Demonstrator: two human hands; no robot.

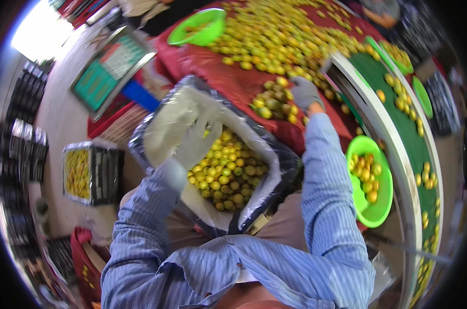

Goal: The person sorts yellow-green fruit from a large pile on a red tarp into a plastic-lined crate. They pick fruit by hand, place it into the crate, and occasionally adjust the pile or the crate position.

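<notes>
My left hand (pixel 199 140), in a pale glove and blurred, hangs over the left part of a lined crate (pixel 274 162) between my knees. Small round yellow-green and brownish fruits (pixel 221 170) lie in that crate; one yellowish bit shows by my left fingers, and whether they hold it I cannot tell. My right hand (pixel 306 92), in a grey glove, reaches onto the red cloth (pixel 218 75) of the sorting table, beside a small heap of mixed green, yellow and brown fruit (pixel 274 100). Its fingertips are partly hidden, so a grip does not show.
A large fruit pile (pixel 279 38) covers the table's far part. Green basins stand at far left (pixel 198 29) and right (pixel 376 204). A green conveyor belt (pixel 411 127) with a white rail curves along the right. A filled crate (pixel 79 174) and a tilted framed board (pixel 109 71) are left.
</notes>
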